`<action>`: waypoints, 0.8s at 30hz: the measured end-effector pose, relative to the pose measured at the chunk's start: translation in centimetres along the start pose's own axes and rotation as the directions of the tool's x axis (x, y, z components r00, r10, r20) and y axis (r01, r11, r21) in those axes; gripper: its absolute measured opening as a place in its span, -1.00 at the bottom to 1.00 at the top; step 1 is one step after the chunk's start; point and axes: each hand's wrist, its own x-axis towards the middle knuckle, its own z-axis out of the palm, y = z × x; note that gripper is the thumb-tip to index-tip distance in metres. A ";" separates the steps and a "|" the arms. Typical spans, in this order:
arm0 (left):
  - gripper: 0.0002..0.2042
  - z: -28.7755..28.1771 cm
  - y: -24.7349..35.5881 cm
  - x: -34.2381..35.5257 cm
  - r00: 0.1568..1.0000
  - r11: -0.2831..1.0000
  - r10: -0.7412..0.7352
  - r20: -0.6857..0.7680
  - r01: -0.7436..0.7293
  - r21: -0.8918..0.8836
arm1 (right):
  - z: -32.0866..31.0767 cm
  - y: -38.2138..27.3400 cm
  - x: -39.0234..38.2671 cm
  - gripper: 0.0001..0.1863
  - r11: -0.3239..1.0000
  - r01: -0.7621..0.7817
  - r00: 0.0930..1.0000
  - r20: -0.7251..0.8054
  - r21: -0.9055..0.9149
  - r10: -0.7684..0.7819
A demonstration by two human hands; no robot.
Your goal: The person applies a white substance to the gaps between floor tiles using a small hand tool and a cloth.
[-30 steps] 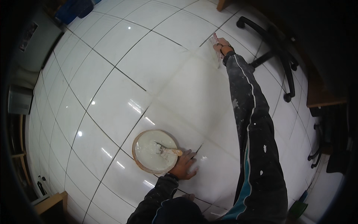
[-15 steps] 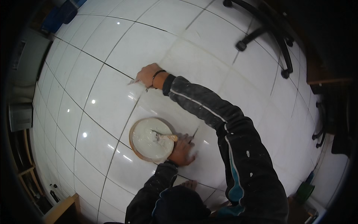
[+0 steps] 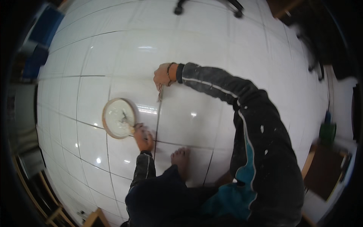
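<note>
My right hand (image 3: pixel 164 74) is closed around a thin scraper, like a putty knife (image 3: pixel 160 93), its blade pointing down at the white tiled floor along a dark joint line. To the left and nearer stands a round, shallow bowl (image 3: pixel 104 117) with a tan rim, containing a thick white paste (image 3: pixel 116 113). A tool with a light wooden handle (image 3: pixel 132 129) lies in the paste, its end over the rim. Beside that handle is my left hand (image 3: pixel 144 138), its fingers blurred. Whether they grip the handle or the rim cannot be made out.
A bare foot (image 3: pixel 180 160) rests on the tiles (image 3: pixel 189 125) near me. Black chair casters (image 3: pixel 178 10) stand at the far side. Blue containers (image 3: pixel 47 26) are at the far left, wooden furniture (image 3: pixel 97 218) at the near left. A green object (image 3: pixel 327 132) lies at the right.
The view has shifted. My right hand, with the scraper, has moved right relative to the bowl, and the blade now points toward me instead of left. My left hand's fingers, spread before, are blurred.
</note>
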 end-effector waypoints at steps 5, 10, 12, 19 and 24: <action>-0.71 -2.6 -3.1 -6.6 0.992 0.933 0.118 -0.033 -0.099 0.346 | 7.9 -4.6 -12.9 -0.60 0.978 -0.208 0.975 -0.067 0.035 0.210; -0.64 -0.1 3.0 -4.3 0.883 0.911 0.341 0.323 -0.395 0.119 | 13.2 -9.6 -24.0 -0.67 0.958 -0.274 0.944 -0.168 0.087 0.285; -0.64 2.7 5.5 -3.0 0.838 0.888 0.430 0.336 -0.459 0.009 | 16.8 -12.5 -26.5 -0.72 0.834 -0.484 0.818 -0.202 0.264 0.539; -0.71 12.4 14.7 3.4 0.767 0.793 0.603 0.218 -0.549 -0.265 | 22.0 -34.2 -23.9 -0.79 0.447 -0.791 0.403 -0.193 0.417 0.894; -0.71 15.8 17.7 5.0 0.754 0.729 0.638 0.155 -0.527 -0.437 | 24.6 -44.1 -26.3 -0.85 0.496 -0.756 0.446 -0.219 0.428 0.868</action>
